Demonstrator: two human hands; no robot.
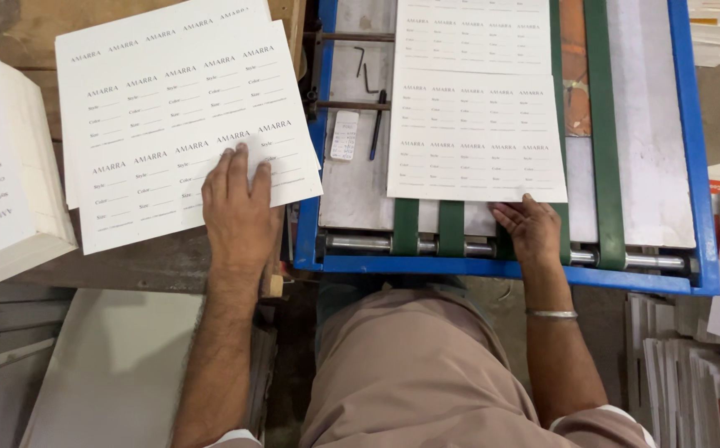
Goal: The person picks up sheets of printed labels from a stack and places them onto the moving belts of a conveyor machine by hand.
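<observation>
Head view | left hand (239,207) flat, fingers spread on printed sheet stack (181,124) | right hand (530,228) fingertips pressing sheet (476,137) edge on blue machine (700,166)

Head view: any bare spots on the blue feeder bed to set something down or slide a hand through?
Bare metal on the feeder bed right of the outer green belt, up to the blue rim. A smaller patch lies left of the printed sheet, partly taken by a pen and hex keys. Crowded at the front rollers, where the right hand touches the sheet's edge.

bare steel bed (650,149) right, pen (376,124) obstructing left
</observation>
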